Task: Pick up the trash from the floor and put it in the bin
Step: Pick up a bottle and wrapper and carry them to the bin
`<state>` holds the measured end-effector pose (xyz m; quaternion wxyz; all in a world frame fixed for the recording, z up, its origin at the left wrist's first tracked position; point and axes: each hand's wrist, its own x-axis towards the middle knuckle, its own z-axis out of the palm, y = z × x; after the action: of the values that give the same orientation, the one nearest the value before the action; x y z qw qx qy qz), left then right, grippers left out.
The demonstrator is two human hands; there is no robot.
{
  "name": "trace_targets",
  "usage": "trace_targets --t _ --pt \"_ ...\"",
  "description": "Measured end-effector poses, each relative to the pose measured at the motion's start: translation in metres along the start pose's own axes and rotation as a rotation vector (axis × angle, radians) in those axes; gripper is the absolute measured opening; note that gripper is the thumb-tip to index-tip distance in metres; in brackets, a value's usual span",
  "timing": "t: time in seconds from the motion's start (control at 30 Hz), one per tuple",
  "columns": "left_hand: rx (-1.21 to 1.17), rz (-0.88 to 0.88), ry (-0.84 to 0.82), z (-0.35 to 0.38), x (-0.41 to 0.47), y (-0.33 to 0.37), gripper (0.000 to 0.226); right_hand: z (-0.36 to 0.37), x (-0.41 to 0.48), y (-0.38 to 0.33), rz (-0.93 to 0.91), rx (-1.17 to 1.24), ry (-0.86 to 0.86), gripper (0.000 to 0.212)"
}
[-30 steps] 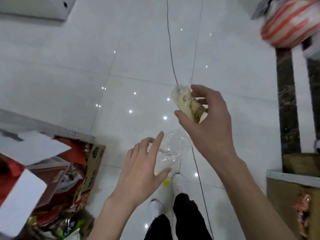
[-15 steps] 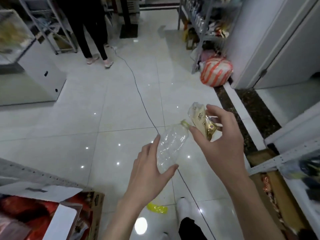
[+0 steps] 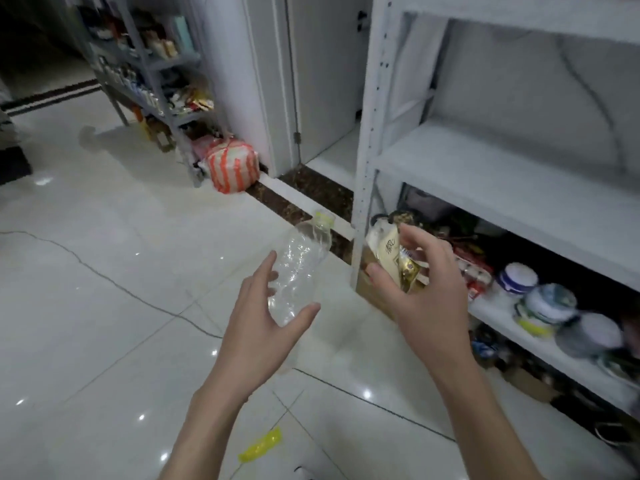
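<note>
My left hand (image 3: pixel 263 320) holds a crumpled clear plastic bottle (image 3: pixel 301 268) by its lower half, thumb and fingers round it, its yellow-green neck pointing up. To its right, my right hand (image 3: pixel 426 296) grips a crinkled cream and gold snack wrapper (image 3: pixel 388 251) between thumb and fingers. Both hands are raised in front of me above the white tiled floor (image 3: pixel 104 306). A yellow scrap of wrapper (image 3: pixel 259 445) lies on the floor below my left forearm. No bin is in view.
A white metal shelf unit (image 3: pixel 485 174) stands close on the right, its lower shelf holding bowls and packets. An orange and white striped bag (image 3: pixel 232 166) sits by a door frame. A stocked rack (image 3: pixel 156 64) stands behind it. A thin black cable (image 3: pixel 86 265) crosses the floor.
The view has swung up and to the right, from the floor and a cardboard box to the shelves. Both hands keep their hold; the bottle now stands more upright.
</note>
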<state>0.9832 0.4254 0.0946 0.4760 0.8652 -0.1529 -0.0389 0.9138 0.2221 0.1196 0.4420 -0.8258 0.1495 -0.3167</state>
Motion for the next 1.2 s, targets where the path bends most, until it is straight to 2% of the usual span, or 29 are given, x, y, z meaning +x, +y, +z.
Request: trace_targets --t 0.33,0.53,0.87,1.2 --pt "-0.138 0.231 -0.435 0.207 -0.112 0.156 0.089 -0.272 -0.128 0.081 0.222 -0.148 0.431 0.053" --pt "-0.197 0.277 -0.643 0.306 -0.19 0.218 0.089 -0.391 -0.211 0.113 0.34 -0.224 0.628 0.054" --pt "-0.145 0.367 -0.873 0.463 -0.262 0.295 0.091 -0.536 -0.283 0.185 0.513 -0.316 0.831 0.055" --pt "-0.139 0.292 -0.94 0.632 -0.307 0.365 0.098 -0.693 -0.272 0.27 0.592 -0.336 0.836 0.055"
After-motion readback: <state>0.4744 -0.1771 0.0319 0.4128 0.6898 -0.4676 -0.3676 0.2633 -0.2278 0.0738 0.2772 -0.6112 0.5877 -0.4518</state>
